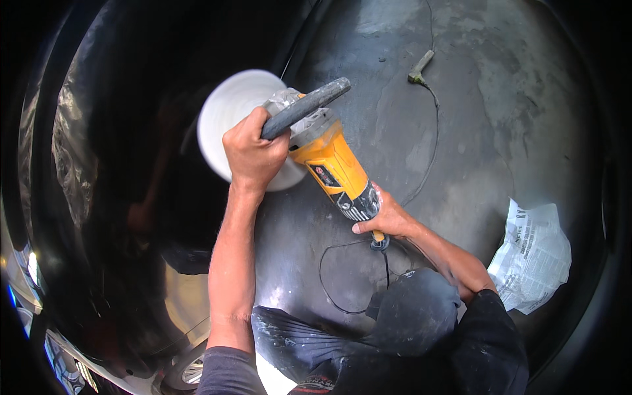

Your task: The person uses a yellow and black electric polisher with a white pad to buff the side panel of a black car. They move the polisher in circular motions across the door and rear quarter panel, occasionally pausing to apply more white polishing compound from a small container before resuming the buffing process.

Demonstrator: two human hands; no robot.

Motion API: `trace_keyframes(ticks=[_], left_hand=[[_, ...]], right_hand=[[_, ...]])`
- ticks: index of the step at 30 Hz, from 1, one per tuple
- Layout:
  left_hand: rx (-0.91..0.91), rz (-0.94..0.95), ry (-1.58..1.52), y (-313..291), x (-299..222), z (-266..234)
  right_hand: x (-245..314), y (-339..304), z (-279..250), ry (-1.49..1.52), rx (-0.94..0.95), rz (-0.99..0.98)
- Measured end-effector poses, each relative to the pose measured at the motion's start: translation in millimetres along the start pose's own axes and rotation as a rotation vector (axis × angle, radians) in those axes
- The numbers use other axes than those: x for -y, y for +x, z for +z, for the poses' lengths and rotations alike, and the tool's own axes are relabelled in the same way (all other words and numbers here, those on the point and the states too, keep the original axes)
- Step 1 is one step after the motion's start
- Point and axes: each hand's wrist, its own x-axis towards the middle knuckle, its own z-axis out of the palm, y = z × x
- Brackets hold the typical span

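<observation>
I hold a yellow and grey electric polisher [336, 160] slanting across the middle of the view. My left hand [255, 150] is closed around the dark handle [308, 107] at its head end. My right hand [390, 214] wraps the black rear end of the body, near where the cord leaves it. The round white polishing pad [227, 112] faces the glossy black car panel [141, 151] on the left; its edge looks blurred. Whether the pad touches the panel is hard to tell. Part of the pad is hidden behind my left hand.
A thin dark cord [320, 270] loops over the grey floor [480, 141] below the polisher. Farther off lies a cable connector [419, 68] with its cable. A crumpled printed white paper sheet [534, 258] is at the right. A car wheel [192, 370] shows at lower left.
</observation>
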Motion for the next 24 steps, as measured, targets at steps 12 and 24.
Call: trace_keyframes(ticks=[12,24], left_hand=[[0.008,0.005,0.178,145.7,0.7,106.6],[0.04,0.06,0.079,137.2,-1.1,90.3]], right_hand=[[95.5,72.4,-67.3,0.376,-0.054,-0.062],[101.7,78.7,-69.2,0.348,-0.05,-0.103]])
